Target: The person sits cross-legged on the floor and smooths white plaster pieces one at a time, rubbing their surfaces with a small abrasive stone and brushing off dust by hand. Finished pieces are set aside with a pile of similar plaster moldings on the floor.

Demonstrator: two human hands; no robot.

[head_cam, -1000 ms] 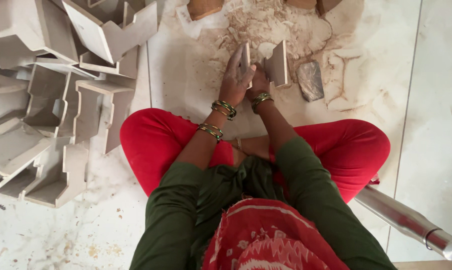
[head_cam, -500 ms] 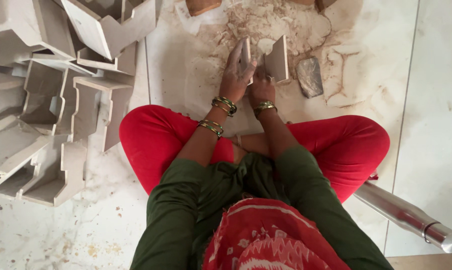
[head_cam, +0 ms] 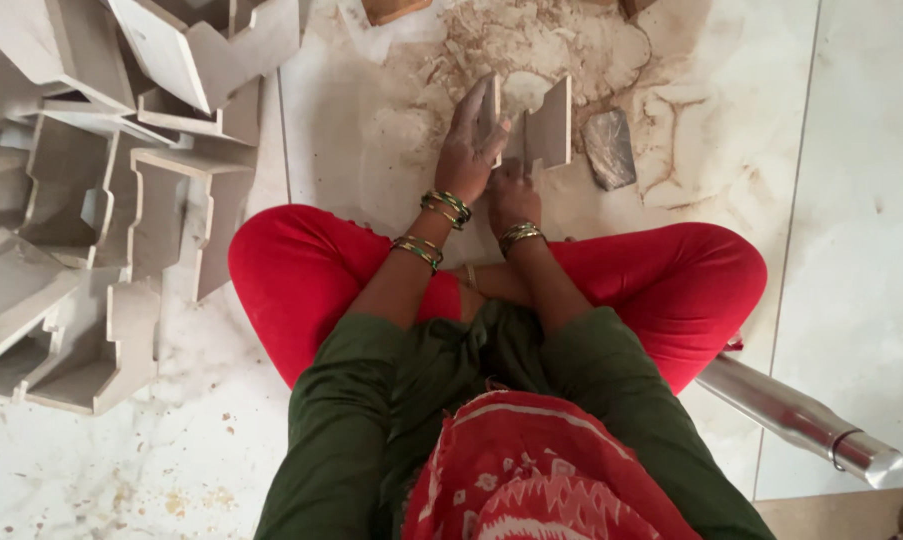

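Standing on edge on the dusty floor (head_cam: 371, 130), a pale stone piece (head_cam: 549, 128) rose in front of a seated person's crossed legs, in the middle of a patch of brownish powder (head_cam: 561, 45). Both hands met just left of it. The left hand (head_cam: 468, 150) was pressed flat against the side of a second upright slab (head_cam: 490, 115), fingers stretched along it, so it bore on the slab rather than closing round it. The right hand (head_cam: 511, 195) sat low against the base of the stone piece; whether its fingers were curled on anything could not be told. Bangles (head_cam: 445, 205) ringed both wrists. Just right of the piece lay a grey flat stone (head_cam: 608, 148), near but not touching it. Red trousers (head_cam: 301, 270) spread to either side below the hands. Well apart on the left was a heap of cut stone mouldings (head_cam: 101, 200), stacked loosely against each other. A shiny metal pipe (head_cam: 801, 420) lay at the lower right, beside the knee.
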